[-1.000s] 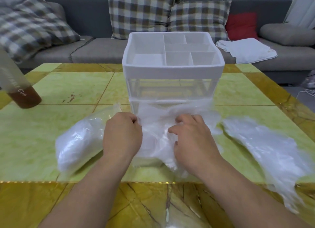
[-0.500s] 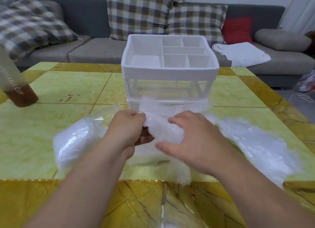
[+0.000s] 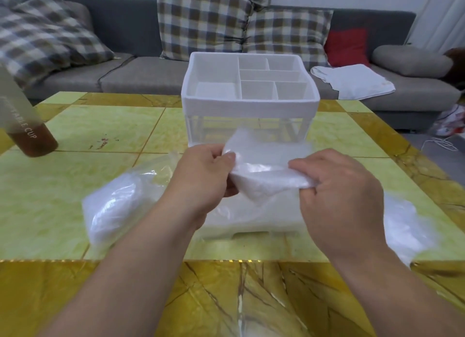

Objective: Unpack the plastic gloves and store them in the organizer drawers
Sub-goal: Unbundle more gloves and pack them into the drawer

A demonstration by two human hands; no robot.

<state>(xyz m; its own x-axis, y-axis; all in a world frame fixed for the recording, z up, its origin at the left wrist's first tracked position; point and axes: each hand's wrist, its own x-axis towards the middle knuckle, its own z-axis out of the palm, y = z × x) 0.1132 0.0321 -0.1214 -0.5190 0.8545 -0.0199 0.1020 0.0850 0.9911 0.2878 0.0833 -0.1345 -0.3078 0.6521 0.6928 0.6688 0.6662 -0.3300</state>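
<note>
The left grip (image 3: 201,178) pinches the left end of a folded wad of plastic gloves (image 3: 266,178) between thumb and curled fingers, and the right grip (image 3: 339,198) is curled round its right end. The wad is held just above the pulled-out bottom drawer (image 3: 251,219) of the white organizer (image 3: 249,105) on the desk (image 3: 75,185). A bag of gloves (image 3: 120,205) lies just left of the drawer.

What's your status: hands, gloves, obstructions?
Left hand, right hand: both gripping glove bundle. Bundle over open bottom drawer. Glove bag beside left arm; nothing blocking.
</note>
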